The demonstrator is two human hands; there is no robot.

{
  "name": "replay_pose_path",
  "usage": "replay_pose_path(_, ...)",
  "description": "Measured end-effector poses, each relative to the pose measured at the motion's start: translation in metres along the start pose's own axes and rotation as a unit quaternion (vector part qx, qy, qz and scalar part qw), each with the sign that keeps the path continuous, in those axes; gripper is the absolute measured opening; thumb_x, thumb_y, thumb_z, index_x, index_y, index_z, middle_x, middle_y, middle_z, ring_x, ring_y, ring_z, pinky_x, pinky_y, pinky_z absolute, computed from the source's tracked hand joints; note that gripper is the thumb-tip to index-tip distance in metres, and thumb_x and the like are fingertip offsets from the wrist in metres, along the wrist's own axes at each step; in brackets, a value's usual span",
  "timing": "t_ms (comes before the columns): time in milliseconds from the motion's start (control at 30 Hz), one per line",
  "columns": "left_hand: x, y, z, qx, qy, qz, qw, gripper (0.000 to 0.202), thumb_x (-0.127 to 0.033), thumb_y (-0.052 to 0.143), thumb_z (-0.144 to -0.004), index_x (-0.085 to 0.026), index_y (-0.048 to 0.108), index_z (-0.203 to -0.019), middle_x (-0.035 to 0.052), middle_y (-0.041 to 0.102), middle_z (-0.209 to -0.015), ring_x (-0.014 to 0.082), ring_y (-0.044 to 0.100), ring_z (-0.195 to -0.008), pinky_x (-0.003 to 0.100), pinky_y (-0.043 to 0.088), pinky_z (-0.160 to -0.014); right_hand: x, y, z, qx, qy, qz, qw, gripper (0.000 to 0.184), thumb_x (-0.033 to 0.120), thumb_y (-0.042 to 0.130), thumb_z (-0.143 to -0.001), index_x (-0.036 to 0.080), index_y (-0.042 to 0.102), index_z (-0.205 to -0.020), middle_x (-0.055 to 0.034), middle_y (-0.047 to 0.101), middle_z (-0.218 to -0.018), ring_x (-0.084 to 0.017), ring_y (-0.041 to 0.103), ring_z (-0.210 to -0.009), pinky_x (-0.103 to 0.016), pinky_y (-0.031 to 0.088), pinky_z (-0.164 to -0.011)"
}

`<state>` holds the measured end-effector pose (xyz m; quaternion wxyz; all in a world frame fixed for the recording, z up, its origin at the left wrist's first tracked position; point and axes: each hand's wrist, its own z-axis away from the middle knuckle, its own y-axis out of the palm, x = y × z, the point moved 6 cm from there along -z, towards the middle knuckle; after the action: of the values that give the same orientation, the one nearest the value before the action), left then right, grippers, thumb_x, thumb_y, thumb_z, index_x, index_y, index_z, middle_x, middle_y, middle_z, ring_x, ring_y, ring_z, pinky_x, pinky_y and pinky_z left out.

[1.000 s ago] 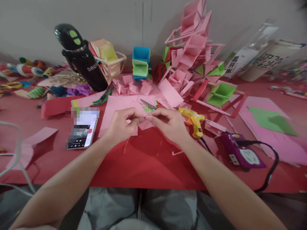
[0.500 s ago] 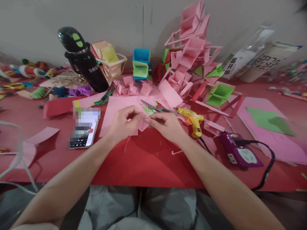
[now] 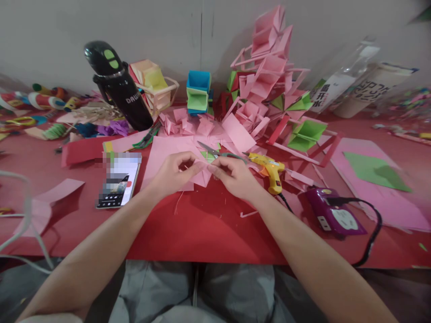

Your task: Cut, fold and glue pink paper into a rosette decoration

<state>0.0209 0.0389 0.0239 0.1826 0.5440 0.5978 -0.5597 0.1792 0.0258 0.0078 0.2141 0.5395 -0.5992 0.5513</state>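
Observation:
Between my hands is a small folded piece of pink paper (image 3: 203,176), its pointed lower part showing below the fingertips. My left hand (image 3: 177,171) pinches its left side between thumb and fingers. On the other side, my right hand (image 3: 232,174) pinches its right edge. A pink sheet (image 3: 158,154) lies flat on the table beneath and behind my left hand. Just beyond the fingertips rest scissors (image 3: 210,148) with a bit of green paper under them. The yellow glue gun (image 3: 269,165) lies to the right of my right hand.
A phone (image 3: 121,181) lies left of my hands, with a black bottle (image 3: 123,89) behind it. Pink paper structures (image 3: 266,76) pile up at the back right. A purple power socket (image 3: 333,213) with a black cord sits at right. Pink sheets (image 3: 377,197) lie beyond it.
My fingertips have drawn slightly apart, so more of the folded pink paper shows between them. Both hands keep their pinch. The camera view has shifted slightly.

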Motion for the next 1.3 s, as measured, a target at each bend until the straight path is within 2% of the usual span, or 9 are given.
replay_pose_path(133, 0.000, -0.004, 0.002, -0.049, -0.007, -0.008, 0.999, 0.030, -0.035, 0.065, -0.088, -0.018, 0.055, -0.067, -0.0025, 0.050, -0.060, 0.0102, 0.043, -0.056, 0.024, 0.036, -0.052, 0.003, -0.001, -0.002, -0.018, 0.008, -0.007, 1.000, 0.036, 0.046, 0.057, -0.095, 0.018, 0.058, -0.072, 0.0012, 0.057, -0.066, -0.011, 0.049, -0.063, -0.025, 0.038, -0.059)
replay_pose_path(233, -0.001, -0.005, 0.003, -0.074, -0.017, 0.013, 0.997, 0.027, -0.035, 0.064, -0.089, -0.018, 0.056, -0.069, -0.0022, 0.051, -0.062, 0.0103, 0.044, -0.057, 0.024, 0.037, -0.052, 0.005, -0.002, -0.002, -0.030, -0.007, -0.004, 1.000, 0.037, 0.046, 0.055, -0.096, 0.019, 0.054, -0.070, 0.0020, 0.054, -0.065, -0.011, 0.046, -0.063, -0.026, 0.037, -0.060)
replay_pose_path(333, -0.001, 0.000, 0.002, -0.027, -0.020, 0.026, 0.999, 0.024, -0.035, 0.063, -0.088, -0.018, 0.060, -0.073, -0.0016, 0.055, -0.064, 0.0109, 0.048, -0.057, 0.024, 0.038, -0.053, 0.007, -0.004, -0.001, -0.032, -0.028, 0.013, 0.999, 0.038, 0.043, 0.054, -0.096, 0.020, 0.048, -0.067, 0.0032, 0.047, -0.063, -0.011, 0.043, -0.062, -0.026, 0.035, -0.059)
replay_pose_path(467, -0.003, 0.007, 0.001, 0.035, -0.014, 0.022, 0.999, 0.025, -0.035, 0.063, -0.089, -0.017, 0.063, -0.072, -0.0011, 0.058, -0.064, 0.0111, 0.049, -0.059, 0.024, 0.038, -0.053, 0.007, -0.002, 0.000, 0.008, -0.027, 0.007, 1.000, 0.038, 0.045, 0.055, -0.096, 0.019, 0.050, -0.069, 0.0032, 0.049, -0.064, -0.011, 0.043, -0.062, -0.026, 0.035, -0.059)
replay_pose_path(567, -0.005, 0.003, 0.002, -0.003, -0.006, 0.025, 1.000, 0.028, -0.033, 0.064, -0.088, -0.017, 0.058, -0.066, -0.0028, 0.051, -0.059, 0.0100, 0.044, -0.056, 0.023, 0.035, -0.051, 0.008, 0.000, -0.001, 0.010, -0.015, -0.017, 1.000, 0.038, 0.047, 0.054, -0.096, 0.019, 0.050, -0.070, 0.0034, 0.049, -0.065, -0.011, 0.043, -0.061, -0.026, 0.034, -0.058)
replay_pose_path(667, -0.007, -0.001, 0.003, -0.044, -0.010, 0.039, 0.998, 0.024, -0.032, 0.064, -0.088, -0.017, 0.060, -0.069, -0.0023, 0.054, -0.061, 0.0105, 0.047, -0.057, 0.024, 0.038, -0.053, 0.007, 0.003, -0.001, 0.016, -0.009, -0.026, 0.999, 0.035, 0.044, 0.054, -0.096, 0.019, 0.051, -0.071, 0.0032, 0.051, -0.067, -0.011, 0.046, -0.063, -0.025, 0.035, -0.060)
replay_pose_path(867, -0.004, 0.007, 0.002, 0.010, -0.031, 0.034, 0.999, 0.027, -0.037, 0.063, -0.089, -0.016, 0.065, -0.073, 0.0001, 0.059, -0.066, 0.0112, 0.049, -0.060, 0.024, 0.039, -0.055, 0.006, 0.004, 0.001, 0.034, -0.022, 0.027, 0.999, 0.033, 0.034, 0.053, -0.097, 0.020, 0.046, -0.068, 0.0039, 0.045, -0.064, -0.010, 0.042, -0.062, -0.025, 0.034, -0.060)
replay_pose_path(1100, -0.004, 0.000, 0.003, -0.058, -0.025, 0.027, 0.998, 0.025, -0.031, 0.064, -0.089, -0.016, 0.059, -0.069, -0.0023, 0.055, -0.065, 0.0092, 0.046, -0.060, 0.022, 0.039, -0.057, 0.003, 0.004, 0.000, 0.026, -0.003, 0.017, 1.000, 0.034, 0.038, 0.051, -0.098, 0.019, 0.050, -0.071, 0.0028, 0.049, -0.066, -0.010, 0.044, -0.062, -0.025, 0.036, -0.060)
replay_pose_path(1300, -0.003, 0.005, 0.004, -0.014, -0.030, 0.046, 0.998, 0.023, -0.032, 0.062, -0.091, -0.016, 0.063, -0.075, -0.0022, 0.056, -0.067, 0.0093, 0.048, -0.063, 0.022, 0.038, -0.058, 0.008, 0.000, 0.001, 0.025, -0.017, 0.059, 0.998, 0.035, 0.035, 0.054, -0.097, 0.018, 0.049, -0.066, 0.0033, 0.046, -0.063, -0.010, 0.041, -0.061, -0.025, 0.033, -0.059)
